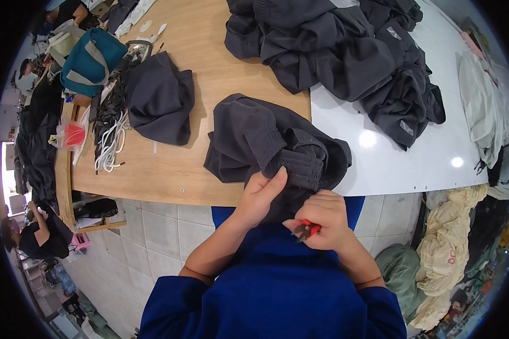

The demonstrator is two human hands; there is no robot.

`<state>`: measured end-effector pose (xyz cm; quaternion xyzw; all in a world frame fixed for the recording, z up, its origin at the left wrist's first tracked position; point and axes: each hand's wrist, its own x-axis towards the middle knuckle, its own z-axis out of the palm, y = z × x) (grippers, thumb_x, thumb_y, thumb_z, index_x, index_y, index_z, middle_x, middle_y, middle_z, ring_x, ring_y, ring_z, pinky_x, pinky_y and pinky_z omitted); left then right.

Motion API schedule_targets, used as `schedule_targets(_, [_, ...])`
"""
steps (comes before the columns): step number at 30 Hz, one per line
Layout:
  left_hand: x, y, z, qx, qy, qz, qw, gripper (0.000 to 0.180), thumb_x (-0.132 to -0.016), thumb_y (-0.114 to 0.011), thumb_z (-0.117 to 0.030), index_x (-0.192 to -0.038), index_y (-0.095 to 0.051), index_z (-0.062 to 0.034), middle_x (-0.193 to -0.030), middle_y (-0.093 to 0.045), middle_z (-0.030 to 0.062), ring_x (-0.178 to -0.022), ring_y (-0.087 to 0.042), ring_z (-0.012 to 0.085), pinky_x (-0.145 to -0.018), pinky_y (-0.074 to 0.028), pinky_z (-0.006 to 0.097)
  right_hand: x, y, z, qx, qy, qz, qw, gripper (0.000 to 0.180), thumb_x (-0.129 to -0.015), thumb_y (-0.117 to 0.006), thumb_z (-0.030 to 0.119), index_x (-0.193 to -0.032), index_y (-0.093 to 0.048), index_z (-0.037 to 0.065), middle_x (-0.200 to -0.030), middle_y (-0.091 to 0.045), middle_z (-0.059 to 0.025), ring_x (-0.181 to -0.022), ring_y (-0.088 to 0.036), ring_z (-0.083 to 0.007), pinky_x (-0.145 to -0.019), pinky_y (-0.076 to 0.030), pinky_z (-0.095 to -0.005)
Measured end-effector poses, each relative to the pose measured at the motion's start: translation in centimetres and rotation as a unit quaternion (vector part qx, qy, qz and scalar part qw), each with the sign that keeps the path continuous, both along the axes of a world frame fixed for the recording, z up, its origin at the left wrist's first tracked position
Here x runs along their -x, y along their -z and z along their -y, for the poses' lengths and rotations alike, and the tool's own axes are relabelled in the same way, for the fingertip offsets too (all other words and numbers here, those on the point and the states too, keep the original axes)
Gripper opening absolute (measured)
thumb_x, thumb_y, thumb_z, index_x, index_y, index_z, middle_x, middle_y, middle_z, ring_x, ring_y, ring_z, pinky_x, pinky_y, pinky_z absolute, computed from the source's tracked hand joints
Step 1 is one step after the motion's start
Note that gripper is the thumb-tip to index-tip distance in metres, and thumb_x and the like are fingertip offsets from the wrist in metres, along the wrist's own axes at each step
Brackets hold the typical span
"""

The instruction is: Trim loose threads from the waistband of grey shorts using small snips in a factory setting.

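Observation:
A dark grey garment [249, 130] with a gathered elastic waistband [301, 168] lies bunched at the table's near edge, part of it hanging toward me. My left hand [260, 199] is closed on the waistband, thumb on top and fingers hidden beneath the cloth. Close by on the right, my right hand [326, 219] is curled around small red-handled thread snips [307, 229], their dark blades pointing back toward me. Its knuckles touch the garment's lower edge; whether it also pinches cloth cannot be made out.
On the wood-and-white table [203, 195], a folded dark piece [159, 99] sits left, beside white cords [113, 144] and a teal bag [93, 61]. A large dark garment pile [345, 51] covers the far right. Cream cloth [447, 243] heaps at right. A seated person [42, 234] is at lower left.

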<state>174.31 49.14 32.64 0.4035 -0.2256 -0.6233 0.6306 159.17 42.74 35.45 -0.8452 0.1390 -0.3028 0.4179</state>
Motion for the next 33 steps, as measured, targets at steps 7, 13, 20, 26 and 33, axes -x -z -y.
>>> schedule_targets(7, [-0.1, 0.0, 0.0, 0.003, 0.007, 0.022, 1.000, 0.033, -0.097, -0.043, -0.023, -0.113, -0.056, 0.0025, -0.109, -0.059, 0.0037, -0.099, -0.051, 0.0092, -0.089, -0.040, 0.025, -0.4, 0.2, -0.1, -0.085, 0.116, 0.019, 0.989, 0.023, -0.064, -0.074, 0.006, -0.083, -0.062, 0.007, -0.054, -0.054, -0.0044, -0.043, -0.049, -0.0165, -0.046, -0.036, -0.0240])
schedule_targets(13, [-0.3, -0.2, -0.2, -0.007, 0.008, 0.021, 1.000, 0.032, -0.096, -0.046, -0.023, -0.112, -0.057, 0.0022, -0.107, -0.060, 0.0037, -0.097, -0.052, 0.0083, -0.087, -0.041, 0.024, -1.1, -0.9, -0.5, -0.157, 0.207, 0.048, 0.964, 0.010, -0.064, -0.067, 0.001, -0.066, -0.058, 0.006, -0.047, -0.041, -0.0021, -0.039, -0.040, -0.0164, -0.044, -0.031, -0.0248])
schedule_targets(20, [-0.1, -0.6, 0.3, -0.002, -0.008, 0.023, 1.000, 0.025, -0.092, -0.053, -0.013, -0.111, -0.058, 0.0019, -0.105, -0.061, 0.0035, -0.095, -0.054, 0.0089, -0.085, -0.042, 0.025, 0.2, -0.8, -0.7, -0.161, 0.235, 0.042, 0.958, 0.018, -0.060, -0.076, 0.011, -0.062, -0.058, 0.010, -0.048, -0.044, -0.0011, -0.043, -0.046, -0.0161, -0.045, -0.032, -0.0246])
schedule_targets(26, [0.0, -0.4, 0.3, 0.036, -0.019, 0.100, 0.994, 0.022, -0.091, -0.053, -0.009, -0.110, -0.059, 0.0017, -0.103, -0.062, 0.0043, -0.094, -0.054, 0.0098, -0.085, -0.043, 0.025, 1.1, 0.3, 0.4, -0.040, -0.010, 0.097, 0.994, 0.032, -0.063, -0.075, 0.007, -0.094, -0.066, 0.005, -0.061, -0.056, -0.0030, -0.047, -0.049, -0.0118, -0.046, -0.035, -0.0252])
schedule_targets(33, [0.4, -0.8, 0.5, 0.077, -0.018, 0.140, 0.987, 0.023, -0.091, -0.051, -0.006, -0.111, -0.058, 0.0030, -0.104, -0.062, 0.0059, -0.094, -0.055, 0.0105, -0.085, -0.043, 0.024, 0.1, -0.1, 0.2, 0.021, -0.001, 0.059, 0.998, 0.019, -0.066, -0.072, 0.008, -0.065, -0.054, 0.006, -0.051, -0.044, 0.0004, -0.042, -0.038, -0.0113, -0.044, -0.030, -0.0244])
